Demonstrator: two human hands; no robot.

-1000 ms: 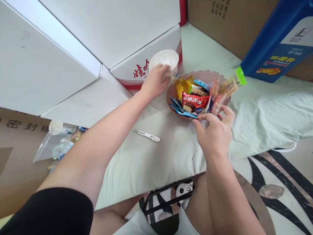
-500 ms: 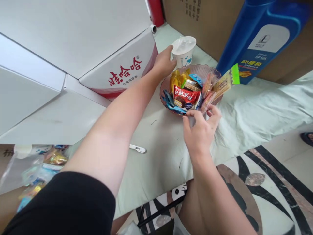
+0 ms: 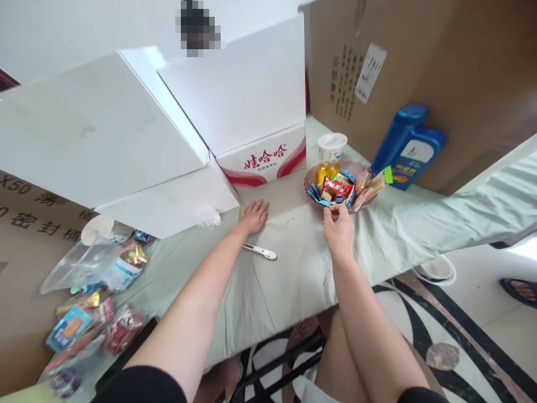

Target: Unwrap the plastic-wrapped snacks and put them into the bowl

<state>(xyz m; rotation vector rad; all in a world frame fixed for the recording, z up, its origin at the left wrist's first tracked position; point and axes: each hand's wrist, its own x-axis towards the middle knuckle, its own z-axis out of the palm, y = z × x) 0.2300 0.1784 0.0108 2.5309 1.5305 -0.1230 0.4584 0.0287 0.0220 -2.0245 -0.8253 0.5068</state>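
My left hand lies palm down on the pale green cloth, fingers stretched, holding nothing. A slim white stick with a small dark window lies beside its wrist. My right hand pinches the near rim of a pinkish clear bowl; its fingertips are partly hidden. Wrapped snacks fill this bowl: a red cake packet, yellow packets, blue packets and a long biscuit packet with a green end. Behind the bowl stands a white paper cup with a covered top.
White cartons stand at the back left. A large brown carton rises at the back right, with a blue bottle in front. Bagged snacks lie at the left. Beyond the cloth's edge is a patterned floor.
My left hand has moved from beside the paper cup to the cloth at the left. The right hand stays at the bowl's near rim, its fingers closer together. The view has widened.
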